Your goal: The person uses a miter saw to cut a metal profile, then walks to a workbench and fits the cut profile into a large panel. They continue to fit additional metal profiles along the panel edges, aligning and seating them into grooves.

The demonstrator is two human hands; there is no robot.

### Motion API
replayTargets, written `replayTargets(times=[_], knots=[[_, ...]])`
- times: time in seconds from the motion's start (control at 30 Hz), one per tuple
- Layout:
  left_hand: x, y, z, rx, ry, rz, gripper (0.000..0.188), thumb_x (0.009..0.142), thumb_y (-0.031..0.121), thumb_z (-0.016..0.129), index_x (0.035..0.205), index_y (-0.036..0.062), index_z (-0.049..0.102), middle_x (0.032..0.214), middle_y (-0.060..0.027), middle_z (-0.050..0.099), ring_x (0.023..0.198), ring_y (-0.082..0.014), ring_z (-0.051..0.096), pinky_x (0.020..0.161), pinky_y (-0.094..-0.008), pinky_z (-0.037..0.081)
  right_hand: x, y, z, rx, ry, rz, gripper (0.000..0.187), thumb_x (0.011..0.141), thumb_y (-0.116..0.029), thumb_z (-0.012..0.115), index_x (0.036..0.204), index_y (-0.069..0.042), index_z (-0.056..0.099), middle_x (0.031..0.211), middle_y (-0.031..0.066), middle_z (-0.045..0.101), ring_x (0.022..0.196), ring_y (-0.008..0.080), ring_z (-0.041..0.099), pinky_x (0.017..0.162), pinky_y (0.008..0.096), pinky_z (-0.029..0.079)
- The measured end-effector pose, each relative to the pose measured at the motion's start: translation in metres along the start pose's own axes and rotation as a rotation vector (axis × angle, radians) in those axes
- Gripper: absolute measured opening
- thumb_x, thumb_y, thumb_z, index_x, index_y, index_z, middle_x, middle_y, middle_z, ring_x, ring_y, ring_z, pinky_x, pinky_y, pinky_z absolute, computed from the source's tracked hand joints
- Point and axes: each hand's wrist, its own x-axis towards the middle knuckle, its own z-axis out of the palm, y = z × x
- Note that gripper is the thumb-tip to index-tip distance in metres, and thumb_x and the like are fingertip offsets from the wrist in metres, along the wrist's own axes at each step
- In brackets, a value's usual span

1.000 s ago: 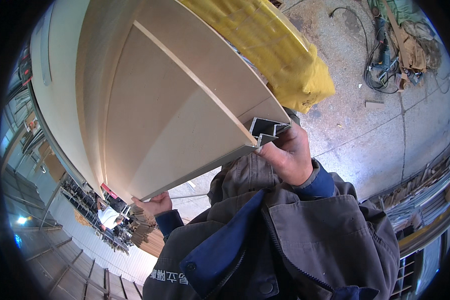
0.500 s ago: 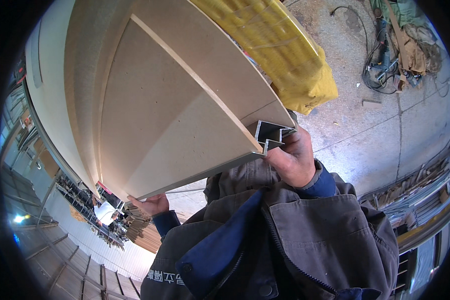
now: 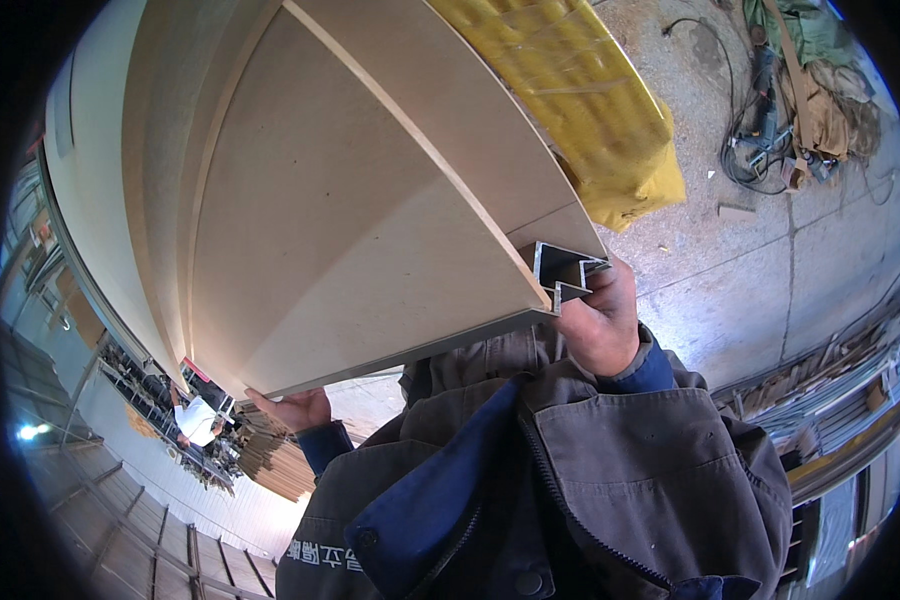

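Observation:
A large beige board [image 3: 350,220] with a pale raised strip [image 3: 420,140] fills the upper left and middle. Along its near edge runs a thin grey metal edging [image 3: 420,348]. At the near right corner sits the cut end of a dark, hollow metal profile [image 3: 558,268]. My right hand [image 3: 610,325] is closed around this corner at the profile, its thumb showing below and the other fingers mostly hidden. Farther left, my left hand [image 3: 298,408] holds the board's near edge from below; some of its fingers are hidden by the board.
Beyond the board's right side lies a yellow wrapped bundle [image 3: 610,150]. A corded power tool [image 3: 765,125] and brown cloth or sacking [image 3: 828,115] lie on the concrete floor. Stacked lengths of material [image 3: 840,385] are at right. A person in white [image 3: 198,420] is far left.
The board's near right corner and my right hand have shifted a little to the right. My left hand sits slightly farther left in view, still at the board's edge.

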Motion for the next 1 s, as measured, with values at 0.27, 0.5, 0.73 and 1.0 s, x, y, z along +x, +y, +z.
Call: replayTargets(times=[0.27,0.5,0.73,1.0], knots=[[0.002,0.0,-0.008,-0.048,-0.146,-0.034,0.059,0.093,0.069,0.043,0.109,0.0168,0.066,0.072,0.0031,0.065,0.049,-0.0103,0.047,0.056,-0.0264,0.05,-0.001,-0.004,0.001,0.041,0.015,0.078,0.035,0.09,-0.004,0.066,0.123,0.003,0.055,0.114,0.0075,0.065,0.106,0.0141,0.059,0.094,0.0306,0.046],[-0.005,0.0,0.004,0.012,-0.033,-0.002,0.061,0.093,0.069,0.042,0.119,0.0181,0.063,0.095,-0.0002,0.069,0.076,-0.0152,0.063,0.074,-0.0345,0.054,0.0,-0.006,0.002,0.054,0.03,0.076,0.037,0.09,-0.007,0.068,0.123,0.003,0.055,0.116,0.008,0.064,0.106,0.0146,0.059,0.094,0.0308,0.046],[-0.009,-0.001,0.012,0.0,0.035,0.006,0.059,0.095,0.065,0.043,0.122,0.0153,0.061,0.099,-0.0013,0.069,0.081,-0.0148,0.063,0.075,-0.0346,0.054,0.0,-0.007,0.003,-0.031,0.041,0.074,0.039,0.089,-0.011,0.07,0.122,0.003,0.056,0.113,0.0072,0.065,0.103,0.014,0.059,0.092,0.0301,0.046],[-0.007,0.004,0.002,-0.015,0.006,-0.012,0.063,0.093,0.068,0.045,0.131,0.0197,0.057,0.124,-0.0044,0.064,0.115,-0.022,0.059,0.097,-0.0408,0.048,-0.002,-0.005,0.006,0.04,0.137,0.138,0.034,0.085,-0.003,0.066,0.118,0.003,0.057,0.106,0.006,0.067,0.093,0.0112,0.06,0.081,0.0266,0.048]])
